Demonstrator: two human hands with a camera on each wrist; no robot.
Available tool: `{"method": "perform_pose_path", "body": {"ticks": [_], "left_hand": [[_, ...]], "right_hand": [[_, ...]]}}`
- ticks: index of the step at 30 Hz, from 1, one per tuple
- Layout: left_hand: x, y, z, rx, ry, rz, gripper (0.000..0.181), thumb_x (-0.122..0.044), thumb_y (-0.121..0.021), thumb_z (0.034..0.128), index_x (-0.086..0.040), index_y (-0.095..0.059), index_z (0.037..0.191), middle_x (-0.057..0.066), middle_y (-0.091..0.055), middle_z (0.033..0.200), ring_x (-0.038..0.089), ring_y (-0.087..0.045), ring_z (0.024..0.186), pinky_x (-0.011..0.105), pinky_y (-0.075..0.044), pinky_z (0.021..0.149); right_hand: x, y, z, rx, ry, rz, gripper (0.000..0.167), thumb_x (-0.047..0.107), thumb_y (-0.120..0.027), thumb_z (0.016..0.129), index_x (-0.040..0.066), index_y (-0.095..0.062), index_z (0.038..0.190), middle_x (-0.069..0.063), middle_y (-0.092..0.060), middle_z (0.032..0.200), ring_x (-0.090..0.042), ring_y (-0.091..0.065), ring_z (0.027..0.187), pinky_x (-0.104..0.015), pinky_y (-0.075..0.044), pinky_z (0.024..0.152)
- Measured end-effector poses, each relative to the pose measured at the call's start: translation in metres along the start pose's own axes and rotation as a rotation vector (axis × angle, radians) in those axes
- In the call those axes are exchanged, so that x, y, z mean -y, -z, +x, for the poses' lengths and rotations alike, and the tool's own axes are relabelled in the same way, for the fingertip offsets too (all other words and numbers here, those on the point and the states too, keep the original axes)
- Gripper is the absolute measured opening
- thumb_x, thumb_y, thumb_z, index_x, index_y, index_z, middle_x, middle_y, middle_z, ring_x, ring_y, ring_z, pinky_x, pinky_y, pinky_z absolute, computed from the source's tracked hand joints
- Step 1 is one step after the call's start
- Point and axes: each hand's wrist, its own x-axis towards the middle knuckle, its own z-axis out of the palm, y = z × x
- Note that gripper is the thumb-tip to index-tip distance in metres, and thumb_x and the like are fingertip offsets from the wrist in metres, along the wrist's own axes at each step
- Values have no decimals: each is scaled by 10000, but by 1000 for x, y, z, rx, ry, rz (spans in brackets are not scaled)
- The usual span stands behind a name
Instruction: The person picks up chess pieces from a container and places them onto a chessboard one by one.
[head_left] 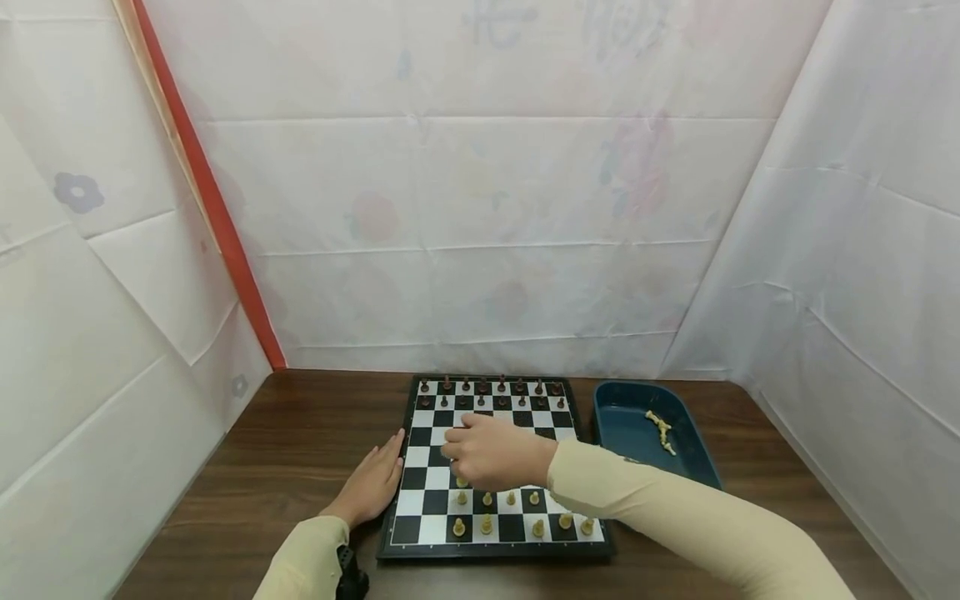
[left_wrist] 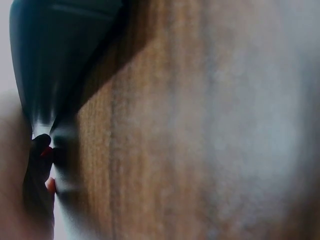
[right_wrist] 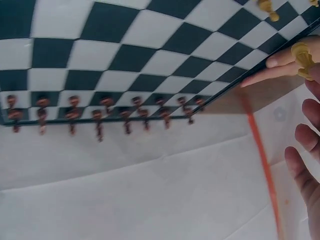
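Observation:
My right hand (head_left: 495, 452) is over the left-middle part of a black-and-white chessboard (head_left: 438, 478). In the right wrist view its fingers (right_wrist: 311, 137) are bent, and a pale yellow chess piece (right_wrist: 302, 59) is pinched at the fingertips; its kind is hard to tell. My left hand (head_left: 370, 481) rests along the board's left edge with its fingers straight. Dark red-brown chess pieces (head_left: 482, 386) fill two rows at the far side. Several yellow chess pieces (head_left: 487, 524) stand on the near side, and the right forearm hides part of the board.
A dark blue tray (head_left: 617, 417) stands right of the board, with several yellow chess pieces (head_left: 661, 429) lying in it. The brown wooden table (head_left: 300, 433) is bounded by white sheet walls (head_left: 480, 292) at the back and sides. A red strip (head_left: 213, 192) runs down the left corner.

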Motion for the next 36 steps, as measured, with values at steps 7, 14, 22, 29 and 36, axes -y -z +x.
{"method": "perform_pose_path", "body": {"ticks": [7, 14, 22, 29, 36], "left_hand": [[1, -2, 0, -9, -18, -19, 505, -168, -364, 1034, 55, -259, 1474, 231, -340, 1478, 349, -295, 1377, 515, -184, 1129], [0, -3, -1, -5, -12, -10, 504, -161, -365, 1033, 53, -256, 1476, 229, -342, 1478, 353, -296, 1375, 518, -180, 1130], [-3, -4, -2, -14, -14, -13, 499, -148, -372, 1028, 49, -268, 1474, 232, -353, 1471, 349, -307, 1372, 517, -183, 1129], [-4, -4, -2, -18, -18, -18, 497, -144, -373, 1027, 52, -271, 1472, 228, -356, 1470, 354, -311, 1368, 517, -188, 1127], [-4, -3, -2, -27, -29, -23, 495, -140, -376, 1026, 57, -275, 1468, 237, -357, 1467, 355, -317, 1365, 518, -192, 1126]], "right_hand": [[18, 0, 25, 15, 80, 22, 118, 397, -639, 893, 336, -733, 929, 155, -617, 988, -46, -512, 896, -221, -430, 733], [31, -2, 37, 22, 120, 50, 113, 383, -649, 889, 342, -740, 943, 153, -616, 980, -33, -519, 911, -215, -405, 705], [40, -6, 40, 66, 154, 71, 140, 387, -643, 904, 339, -732, 1001, 151, -620, 1043, -44, -519, 946, -219, -434, 768], [44, -8, 41, 68, 169, 57, 123, 401, -666, 880, 348, -728, 972, 158, -611, 1016, -40, -511, 919, -217, -432, 773], [47, -11, 44, 34, 176, 28, 123, 404, -626, 896, 364, -726, 955, 164, -620, 1026, -41, -524, 947, -223, -435, 776]]}}
